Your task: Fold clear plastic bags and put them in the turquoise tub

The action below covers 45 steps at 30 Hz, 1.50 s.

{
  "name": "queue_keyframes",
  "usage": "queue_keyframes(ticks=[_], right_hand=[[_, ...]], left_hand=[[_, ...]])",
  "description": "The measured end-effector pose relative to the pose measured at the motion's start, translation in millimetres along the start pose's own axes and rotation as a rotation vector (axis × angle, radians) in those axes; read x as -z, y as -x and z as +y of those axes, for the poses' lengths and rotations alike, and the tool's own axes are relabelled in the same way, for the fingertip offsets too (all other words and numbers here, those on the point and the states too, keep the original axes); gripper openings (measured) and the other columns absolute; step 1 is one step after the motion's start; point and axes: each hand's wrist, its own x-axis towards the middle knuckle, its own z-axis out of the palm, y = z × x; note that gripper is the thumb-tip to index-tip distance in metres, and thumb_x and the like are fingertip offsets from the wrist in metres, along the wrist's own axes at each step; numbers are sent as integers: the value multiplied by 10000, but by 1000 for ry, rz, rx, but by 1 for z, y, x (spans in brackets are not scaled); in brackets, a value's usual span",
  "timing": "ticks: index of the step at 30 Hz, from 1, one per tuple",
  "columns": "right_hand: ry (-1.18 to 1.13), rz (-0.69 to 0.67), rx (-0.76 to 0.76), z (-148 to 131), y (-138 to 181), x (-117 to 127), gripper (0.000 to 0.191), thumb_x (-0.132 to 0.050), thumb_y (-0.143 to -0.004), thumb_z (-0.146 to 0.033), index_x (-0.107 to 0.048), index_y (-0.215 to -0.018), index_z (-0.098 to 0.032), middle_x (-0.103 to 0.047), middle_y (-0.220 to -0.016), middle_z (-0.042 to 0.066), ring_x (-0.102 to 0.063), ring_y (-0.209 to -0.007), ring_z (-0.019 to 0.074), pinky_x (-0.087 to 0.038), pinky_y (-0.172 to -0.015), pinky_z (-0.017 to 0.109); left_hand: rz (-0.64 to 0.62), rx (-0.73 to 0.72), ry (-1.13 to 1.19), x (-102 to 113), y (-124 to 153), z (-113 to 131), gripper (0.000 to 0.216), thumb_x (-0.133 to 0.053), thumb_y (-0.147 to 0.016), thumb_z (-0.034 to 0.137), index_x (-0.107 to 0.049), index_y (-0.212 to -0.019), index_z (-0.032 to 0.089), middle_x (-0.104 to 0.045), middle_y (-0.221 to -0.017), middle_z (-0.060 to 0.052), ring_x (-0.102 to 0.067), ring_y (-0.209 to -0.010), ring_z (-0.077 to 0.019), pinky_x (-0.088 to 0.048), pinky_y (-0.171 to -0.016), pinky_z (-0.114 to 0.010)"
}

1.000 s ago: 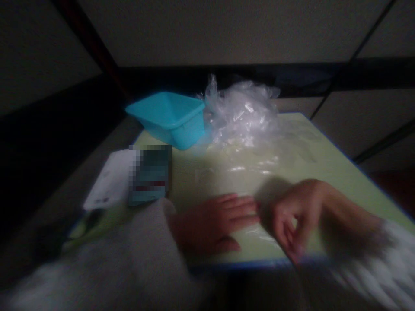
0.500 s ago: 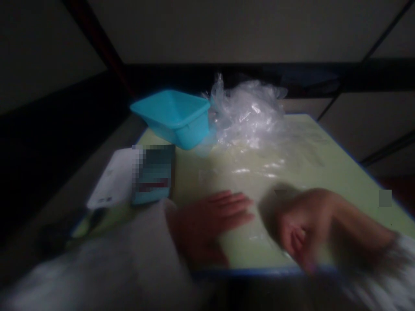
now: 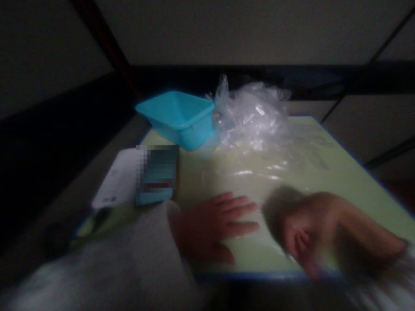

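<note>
My left hand (image 3: 214, 226) lies flat with fingers spread on clear plastic film (image 3: 243, 172) over the pale green table. To its right, my right hand (image 3: 311, 233) is closed, its fingers curled under near the table's front edge. A shiny line of film runs up to those fingers; what they hold, if anything, is hidden. The film seems to run back into a crumpled heap of clear plastic (image 3: 256, 112) at the table's rear. The picture is dim and slightly blurred.
A turquoise plastic basin (image 3: 194, 134) stands at the back left, against the plastic heap. Left of my left hand lie a white flat object (image 3: 115, 179) and a dark teal box-like item (image 3: 158, 196), partly pixelated. The table (image 3: 343, 168) has a blue edge. Pale panels rise behind.
The fingers of my left hand are spread wider, the thumb farther out. My right hand stays closed in nearly the same place. The whole view has shifted slightly.
</note>
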Motion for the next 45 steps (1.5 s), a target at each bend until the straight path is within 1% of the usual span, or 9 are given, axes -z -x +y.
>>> queue_keyframes(ticks=[4,7,10,14,18,27,38,42,45], right_hand=[[28,-18,19,5,0,3,578,-654,-585,-712,-609,-680,-145,-617,-590,-6,-627,-569,121,-516,-578,215],[46,21,58,2,7,1,563,-663,-610,-690,-624,-692,-134,-627,-598,4,-623,-565,117,-508,-567,212],[113,258,172,-6,18,-2,437,-656,-753,-539,-662,-749,-102,-677,-665,51,-650,-627,123,-511,-608,216],[138,508,277,-9,18,2,239,-705,-769,-328,-678,-776,-90,-712,-726,68,-671,-682,130,-519,-639,217],[35,422,168,3,6,12,264,-722,-746,-355,-663,-765,-99,-711,-727,50,-681,-692,132,-529,-635,223],[-78,376,90,3,2,13,370,-710,-724,-484,-627,-721,-123,-701,-722,43,-685,-720,159,-539,-734,327],[-111,359,106,7,2,14,362,-717,-716,-485,-628,-705,-134,-688,-707,32,-675,-697,151,-535,-716,310],[-118,373,107,5,2,12,368,-708,-720,-499,-617,-696,-143,-685,-696,26,-671,-682,144,-533,-702,301],[-94,376,94,2,3,10,366,-692,-735,-502,-612,-693,-147,-684,-707,32,-671,-692,147,-530,-711,308]], left_hand=[[83,-26,70,0,3,-2,668,-448,-852,621,-422,-1368,198,-327,-1484,-117,-252,-1386,-307,-203,-1133,-495],[241,33,96,-2,5,-1,560,-376,-931,495,-377,-1379,159,-375,-1457,-133,-298,-1374,-250,-235,-1141,-439],[329,141,18,-6,3,-1,497,-357,-961,362,-307,-1404,143,-360,-1465,-131,-267,-1388,-213,-245,-1147,-395],[267,186,-79,-12,1,-4,596,-402,-942,392,-243,-1424,80,-274,-1499,-167,-178,-1415,-233,-205,-1160,-391],[176,226,-110,-13,0,-9,746,-453,-888,540,-237,-1432,78,-213,-1518,-177,-120,-1424,-277,-148,-1161,-442],[106,295,-125,-11,0,-11,760,-420,-851,646,-286,-1438,181,-188,-1532,-141,-112,-1414,-344,-115,-1118,-560],[136,276,-97,-9,4,-13,888,-432,-795,714,-259,-1444,133,-167,-1531,-172,-107,-1412,-357,-85,-1123,-555],[214,231,-88,-10,2,-11,832,-379,-858,657,-201,-1453,104,-164,-1532,-173,-98,-1424,-303,-76,-1146,-492],[177,250,-104,-13,1,-11,784,-385,-878,620,-218,-1448,107,-165,-1533,-168,-96,-1426,-291,-87,-1148,-480]])
